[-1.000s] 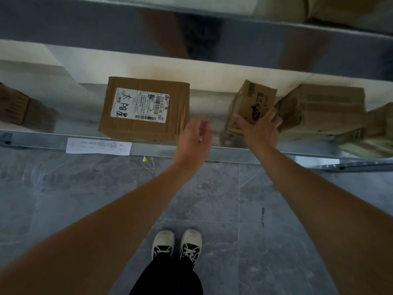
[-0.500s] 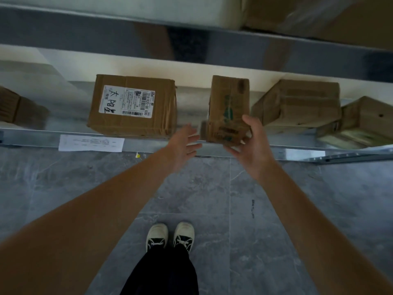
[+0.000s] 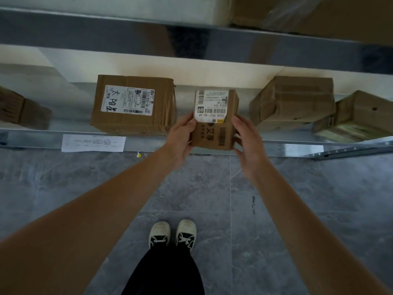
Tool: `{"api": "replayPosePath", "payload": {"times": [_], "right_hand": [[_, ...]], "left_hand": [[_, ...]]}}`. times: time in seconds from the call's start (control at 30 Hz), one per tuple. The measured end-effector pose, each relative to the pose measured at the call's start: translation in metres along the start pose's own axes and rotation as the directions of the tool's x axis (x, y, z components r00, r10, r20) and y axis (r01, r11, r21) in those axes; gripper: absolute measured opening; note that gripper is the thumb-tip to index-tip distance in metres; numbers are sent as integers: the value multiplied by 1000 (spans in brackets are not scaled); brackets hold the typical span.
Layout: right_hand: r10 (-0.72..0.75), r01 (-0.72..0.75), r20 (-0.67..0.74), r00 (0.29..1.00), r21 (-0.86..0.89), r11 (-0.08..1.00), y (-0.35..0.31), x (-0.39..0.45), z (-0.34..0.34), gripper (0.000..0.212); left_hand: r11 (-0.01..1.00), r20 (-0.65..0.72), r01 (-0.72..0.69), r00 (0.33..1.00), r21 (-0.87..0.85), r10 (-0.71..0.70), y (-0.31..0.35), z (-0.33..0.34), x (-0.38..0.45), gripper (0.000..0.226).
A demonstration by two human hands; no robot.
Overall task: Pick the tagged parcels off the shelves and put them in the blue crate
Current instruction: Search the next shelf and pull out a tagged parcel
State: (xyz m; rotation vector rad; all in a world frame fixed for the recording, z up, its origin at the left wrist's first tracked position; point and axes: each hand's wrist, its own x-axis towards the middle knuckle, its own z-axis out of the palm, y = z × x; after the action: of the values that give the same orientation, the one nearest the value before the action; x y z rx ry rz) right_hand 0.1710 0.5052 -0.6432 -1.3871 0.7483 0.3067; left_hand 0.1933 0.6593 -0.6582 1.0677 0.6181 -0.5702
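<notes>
We are gripping the small box [image 3: 214, 120] between left hand [image 3: 180, 136] and right hand [image 3: 247, 138], at the shelf [image 3: 287, 147] edge | label facing up | crate not showing | risk: loose fingertip hold, box slipping onto the floor [image 3: 212, 188] while turning away.

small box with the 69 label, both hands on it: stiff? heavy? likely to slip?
The small box probably stays stiff: its cardboard faces look flat under the grip. Likely light for its size, since the left hand and right hand hold it mostly by the fingertips. Slipping seems unlikely: matte cardboard, opposite sides pinched.
</notes>
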Motion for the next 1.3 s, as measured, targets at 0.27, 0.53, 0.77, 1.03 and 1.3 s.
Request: {"api": "replayPosePath", "payload": {"times": [0.27,0.53,0.77,1.03,1.3], "right_hand": [[-67,67,6,998,-59,996,16,-12,5,82],[-271,282,90,958,-131,951,29,-15,0,86],[-107,104,-115,988,-31,994,18,-19,-1,40],[-39,28,-33,999,-266,963,-16,18,-7,24],[264,-199,256,930,-253,947,-11,57,-18,24]], "left_hand": [[947,-13,-97,994,305,106,6,-4,-8,35],[929,9,-150,988,339,157,5,-11,-15,37],[877,95,-150,988,456,120,7,-9,-29,39],[894,60,-67,997,444,45,16,32,-7,40],[806,-48,-47,994,590,93,2,62,23,36]]}}
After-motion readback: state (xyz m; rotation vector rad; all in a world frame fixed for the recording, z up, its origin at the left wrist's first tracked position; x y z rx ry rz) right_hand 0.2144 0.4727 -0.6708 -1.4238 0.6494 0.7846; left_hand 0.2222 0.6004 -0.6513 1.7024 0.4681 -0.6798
